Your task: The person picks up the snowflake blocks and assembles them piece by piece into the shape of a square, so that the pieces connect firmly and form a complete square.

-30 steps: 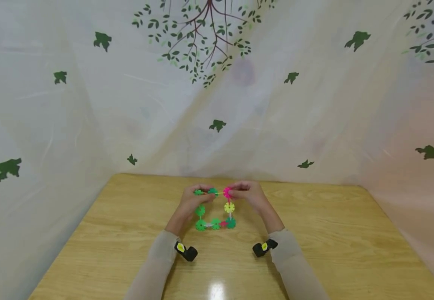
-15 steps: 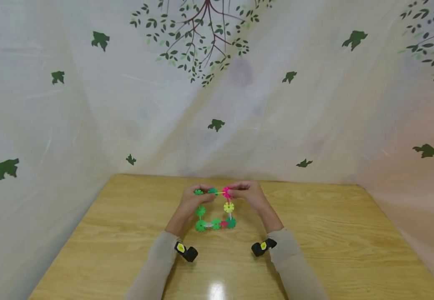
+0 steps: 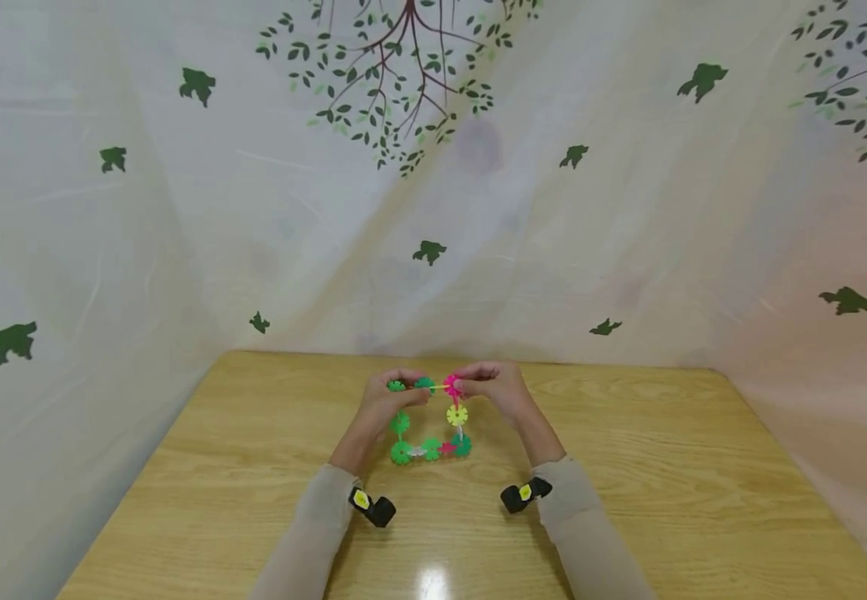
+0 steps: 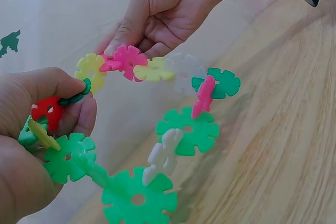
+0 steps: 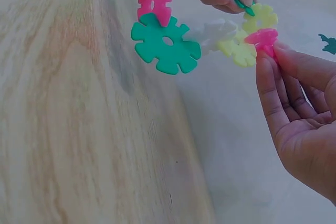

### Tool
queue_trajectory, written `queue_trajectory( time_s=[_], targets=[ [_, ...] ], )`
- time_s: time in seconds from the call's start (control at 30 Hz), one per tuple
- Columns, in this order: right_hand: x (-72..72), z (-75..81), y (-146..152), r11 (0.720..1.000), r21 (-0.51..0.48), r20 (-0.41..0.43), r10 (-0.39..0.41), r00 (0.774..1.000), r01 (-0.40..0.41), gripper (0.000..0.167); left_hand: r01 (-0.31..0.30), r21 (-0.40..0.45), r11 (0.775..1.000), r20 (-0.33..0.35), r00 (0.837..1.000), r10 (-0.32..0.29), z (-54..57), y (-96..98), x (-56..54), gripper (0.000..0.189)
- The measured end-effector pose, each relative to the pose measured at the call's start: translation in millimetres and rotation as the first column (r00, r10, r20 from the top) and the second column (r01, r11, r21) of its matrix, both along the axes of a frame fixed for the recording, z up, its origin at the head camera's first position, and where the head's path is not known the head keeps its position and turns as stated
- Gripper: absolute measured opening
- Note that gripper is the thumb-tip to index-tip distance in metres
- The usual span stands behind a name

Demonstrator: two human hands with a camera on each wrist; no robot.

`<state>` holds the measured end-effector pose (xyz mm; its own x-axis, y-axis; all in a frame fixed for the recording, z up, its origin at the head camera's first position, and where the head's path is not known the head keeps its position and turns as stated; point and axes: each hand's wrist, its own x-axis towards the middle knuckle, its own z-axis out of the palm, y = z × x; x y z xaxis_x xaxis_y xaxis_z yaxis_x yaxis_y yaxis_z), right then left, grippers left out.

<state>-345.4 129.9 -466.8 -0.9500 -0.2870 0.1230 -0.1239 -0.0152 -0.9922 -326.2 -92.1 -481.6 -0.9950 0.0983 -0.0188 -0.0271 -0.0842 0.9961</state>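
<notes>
Both hands hold up a closed ring of interlocking plastic snowflake discs, roughly square in the head view. My left hand (image 3: 384, 406) pinches a dark green disc (image 4: 77, 93) at the top, with a red disc (image 4: 48, 109) beside its fingers. Between thumb and fingers, my right hand (image 3: 497, 387) grips a pink disc (image 5: 262, 38) at the top right corner. A yellow disc (image 4: 90, 70) links those two held parts. Down the sides and along the bottom run a yellow disc (image 3: 458, 415), white discs (image 4: 164, 156), a teal disc (image 5: 165, 43) and green discs (image 4: 139, 198).
A wooden table (image 3: 666, 483) lies beneath the hands. Behind it hangs a pale cloth (image 3: 313, 250) printed with leaves and branches. Black wrist cameras (image 3: 525, 494) are strapped over the beige sleeves (image 3: 591, 533).
The hands and the ring of discs stay almost still, both grips unchanged. The head view has shifted very slightly.
</notes>
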Motion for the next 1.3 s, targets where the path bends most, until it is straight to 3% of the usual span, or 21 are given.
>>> queue_trajectory(
  time_s=[0.17,0.43,0.87,1.3],
  targets=[
    [-1.7,-1.3,-4,1.0,-0.007,0.005,0.013,1.0,-0.013,0.028,-0.002,-0.009,1.0,-0.018,1.0,0.002,-1.7,-2.4,1.4,0.029],
    [0.7,-4.1,2,1.0,-0.011,0.01,0.006,1.0,-0.006,0.03,0.051,-0.004,0.999,-0.064,0.997,-0.051,-4.3,3.4,0.0,0.037],
    [-1.0,-6.2,-2,1.0,-0.013,0.003,0.012,1.0,-0.012,0.03,-0.034,0.028,0.999,-0.05,0.998,0.036,-9.2,4.5,-0.9,0.023],
    [-2.8,-6.9,-3,0.999,-0.042,0.013,-0.007,1.0,0.008,0.031,-0.036,0.04,0.999,-0.029,0.999,0.037,-9.1,9.9,-0.8,0.019]
  ],
)
